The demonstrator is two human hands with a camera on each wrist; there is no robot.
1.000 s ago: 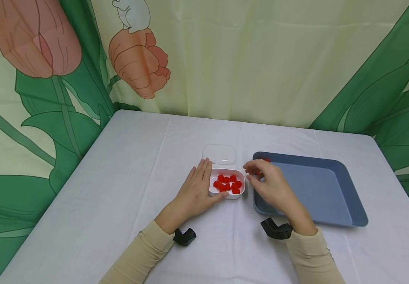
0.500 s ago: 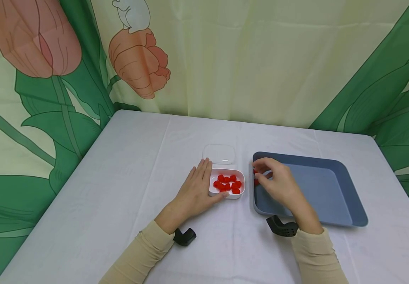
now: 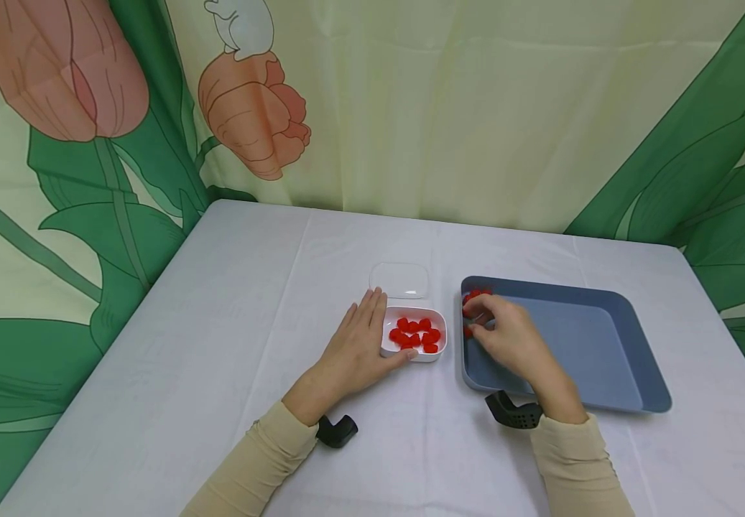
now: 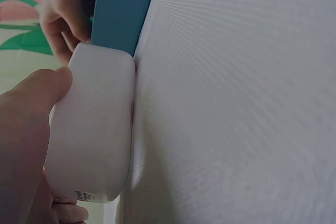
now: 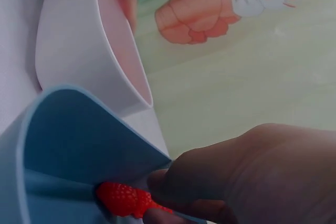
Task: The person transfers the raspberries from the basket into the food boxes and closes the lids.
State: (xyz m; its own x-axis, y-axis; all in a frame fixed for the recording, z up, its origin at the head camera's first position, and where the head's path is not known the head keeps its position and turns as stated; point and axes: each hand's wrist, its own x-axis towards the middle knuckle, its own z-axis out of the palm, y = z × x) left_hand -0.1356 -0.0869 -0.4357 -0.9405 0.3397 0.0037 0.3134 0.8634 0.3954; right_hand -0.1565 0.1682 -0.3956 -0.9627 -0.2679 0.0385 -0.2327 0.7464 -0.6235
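My left hand (image 3: 355,352) lies against the left side of a small white box (image 3: 429,357). Its fingers are straight, and the thumb rests over the near rim. Several red raspberries (image 3: 414,339) lie inside the box. My right hand (image 3: 508,336) reaches into the left end of a blue-grey tray (image 3: 566,352), thumb and index finger bent. In the right wrist view, those fingertips pinch a raspberry (image 5: 145,203), beside another raspberry (image 5: 118,198) against the tray wall. More raspberries (image 3: 477,294) sit in the tray's far left corner. The right hand partly hides them.
A clear plastic lid (image 3: 399,281) lies on the white tablecloth (image 3: 269,273) behind the box. The tray stands just right of the box with a narrow gap between them. A printed curtain (image 3: 443,108) hangs behind the table.
My right hand has moved right, from the gap beside the box into the tray's left end, and its fingertips have drawn together. My left hand and the box have stayed put.
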